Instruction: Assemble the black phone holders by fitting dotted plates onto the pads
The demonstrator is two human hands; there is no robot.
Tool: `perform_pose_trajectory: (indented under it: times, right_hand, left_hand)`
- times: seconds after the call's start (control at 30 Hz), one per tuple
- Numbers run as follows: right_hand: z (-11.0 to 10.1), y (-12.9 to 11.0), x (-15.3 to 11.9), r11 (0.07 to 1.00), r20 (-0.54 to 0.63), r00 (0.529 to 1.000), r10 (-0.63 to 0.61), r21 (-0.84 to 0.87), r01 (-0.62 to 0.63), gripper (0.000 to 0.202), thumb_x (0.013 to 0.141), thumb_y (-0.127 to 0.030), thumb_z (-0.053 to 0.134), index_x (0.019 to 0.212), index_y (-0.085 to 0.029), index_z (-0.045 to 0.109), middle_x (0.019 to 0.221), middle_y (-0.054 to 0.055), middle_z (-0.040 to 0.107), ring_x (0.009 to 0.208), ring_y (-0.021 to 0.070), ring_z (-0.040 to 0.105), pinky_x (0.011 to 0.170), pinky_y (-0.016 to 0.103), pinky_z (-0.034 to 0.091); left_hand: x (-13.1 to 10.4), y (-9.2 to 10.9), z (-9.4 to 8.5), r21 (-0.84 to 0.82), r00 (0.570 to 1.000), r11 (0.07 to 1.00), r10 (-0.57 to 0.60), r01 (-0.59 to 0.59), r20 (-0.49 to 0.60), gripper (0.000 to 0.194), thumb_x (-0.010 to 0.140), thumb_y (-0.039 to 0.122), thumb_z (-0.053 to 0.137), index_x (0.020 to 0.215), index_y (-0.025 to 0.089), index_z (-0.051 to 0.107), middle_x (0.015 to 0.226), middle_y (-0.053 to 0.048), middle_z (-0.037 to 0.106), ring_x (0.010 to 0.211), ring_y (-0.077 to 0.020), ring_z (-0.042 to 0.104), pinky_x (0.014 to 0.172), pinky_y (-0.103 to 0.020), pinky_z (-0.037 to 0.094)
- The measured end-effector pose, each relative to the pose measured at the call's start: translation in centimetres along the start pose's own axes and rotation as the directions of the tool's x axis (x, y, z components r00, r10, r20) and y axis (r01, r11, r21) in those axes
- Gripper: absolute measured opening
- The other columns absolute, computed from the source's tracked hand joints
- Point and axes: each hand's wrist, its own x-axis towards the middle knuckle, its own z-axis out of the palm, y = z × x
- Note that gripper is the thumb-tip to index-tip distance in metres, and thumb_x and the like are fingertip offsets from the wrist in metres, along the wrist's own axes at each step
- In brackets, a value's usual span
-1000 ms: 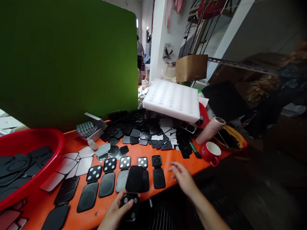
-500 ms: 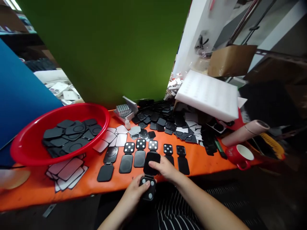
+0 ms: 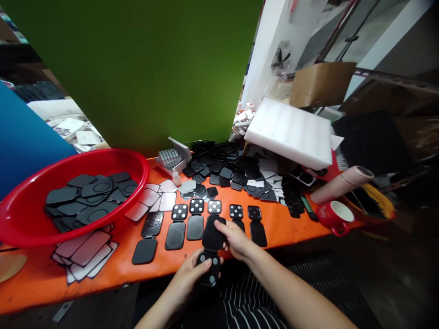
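a black, two-panel hinged piece with rounded corners point(image 3: 210, 250) is being held unfolded in the air at the near edge of the orange-covered table point(image 3: 284, 230). its plain, dark upper panel point(image 3: 211, 234) is pointing away toward the table. its lower panel point(image 3: 214, 270), partly hidden, is showing round pale-grey dots. a narrow hinge is joining both, end to end.

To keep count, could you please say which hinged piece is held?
The hinged black piece with dotted panel in the left hand, plain panel in the right hand; the row's pieces lie on the table.
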Motion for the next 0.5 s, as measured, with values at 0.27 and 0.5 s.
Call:
perform_pose_trajectory:
  times: [0.27,0.5]
  right_hand:
    - [-1.5,0.1,-1.4,0.998,-0.024,0.998,-0.061,-0.002,0.061,0.046,0.079,-0.057,0.038,0.085,-0.014,0.054,0.059,-0.002,0.051,0.039,0.0036,0.036,0.035,0.016,0.023]
    - [-4.1,2.5,-4.7,0.92,-0.069,0.998,0.005,-0.391,-0.032,0.039,0.077,-0.052,0.044,0.079,-0.015,0.054,0.055,-0.003,0.051,0.04,0.0055,0.037,0.04,0.018,0.026]
  left_hand:
    - [-2.1,3.3,-0.3,0.063,0.949,0.996,0.077,-0.061,-0.305,0.044,0.056,0.04,0.071,0.089,0.012,0.064,0.082,-0.011,0.07,0.081,-0.0262,0.062,0.072,-0.033,0.047]
    - [-3.1,3.6,-1.5,0.143,0.942,0.989,0.01,0.041,-0.336,0.042,0.056,0.044,0.07,0.085,0.014,0.067,0.085,-0.008,0.07,0.082,-0.0266,0.061,0.076,-0.033,0.048]
